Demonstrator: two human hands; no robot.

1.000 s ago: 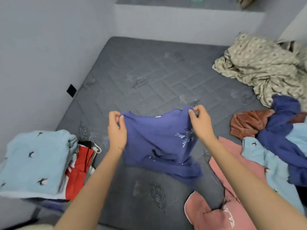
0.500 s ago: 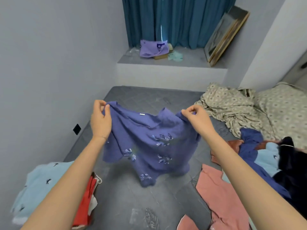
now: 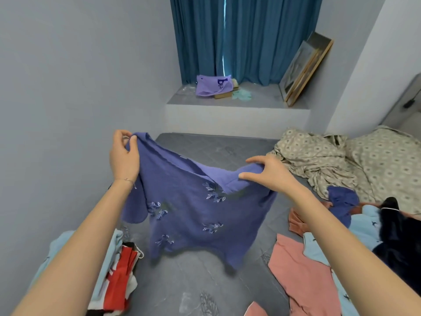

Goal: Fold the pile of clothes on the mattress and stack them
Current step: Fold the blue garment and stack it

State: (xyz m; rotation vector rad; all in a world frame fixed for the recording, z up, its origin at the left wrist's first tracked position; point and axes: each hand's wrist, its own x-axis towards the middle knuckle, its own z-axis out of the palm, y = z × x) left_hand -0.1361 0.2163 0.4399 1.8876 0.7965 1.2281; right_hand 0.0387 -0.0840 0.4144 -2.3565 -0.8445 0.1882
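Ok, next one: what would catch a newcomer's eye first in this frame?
The purple top with embroidered leaves, held up mid-frame above the grey mattress, pinched at its upper edge by the left hand and the right hand. Next, the teal curtain over the ledge at the back. Then the folded stack at lower left and the unfolded clothes strewn along the right.

A purple-blue garment with embroidered leaf motifs is held up at centre frame, its lower hem hanging over the grey mattress. Its upper left corner is pinched by the left hand. Its upper right edge is gripped between thumb and fingers of the right hand. A folded stack is noted at lower left, unfolded clothes at lower right, and patterned bedding at mid right.
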